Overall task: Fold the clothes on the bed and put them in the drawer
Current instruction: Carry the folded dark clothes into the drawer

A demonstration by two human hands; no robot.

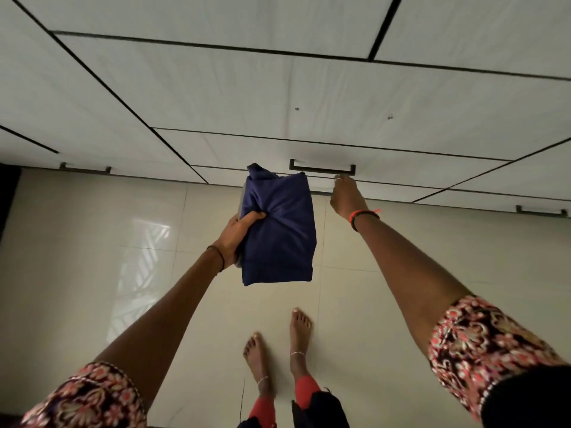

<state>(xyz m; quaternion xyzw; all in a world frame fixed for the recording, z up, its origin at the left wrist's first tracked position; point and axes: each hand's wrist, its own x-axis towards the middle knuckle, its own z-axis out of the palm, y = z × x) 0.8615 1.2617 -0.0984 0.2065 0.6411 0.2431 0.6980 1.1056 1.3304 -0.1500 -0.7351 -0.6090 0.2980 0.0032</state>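
Fingers of the left hand pinch the soft, light cloth mid-edge; the right hand meets the handle at one o'clock, grip unclear.

Navy garment: smooth cloth. Floor tiles: glossy. Drawer fronts: matt white; handle dark metal.

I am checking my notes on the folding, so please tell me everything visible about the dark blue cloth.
The dark blue cloth is folded into a thick, roughly rectangular bundle of smooth, slightly shiny fabric. Its upper end is bunched, its lower edge straight; a grey layer shows along its left side. It is held in the air above the pale tiled floor, before the white drawer fronts. Only the left hand grips it, at the left edge, pinching a crease into the fabric.
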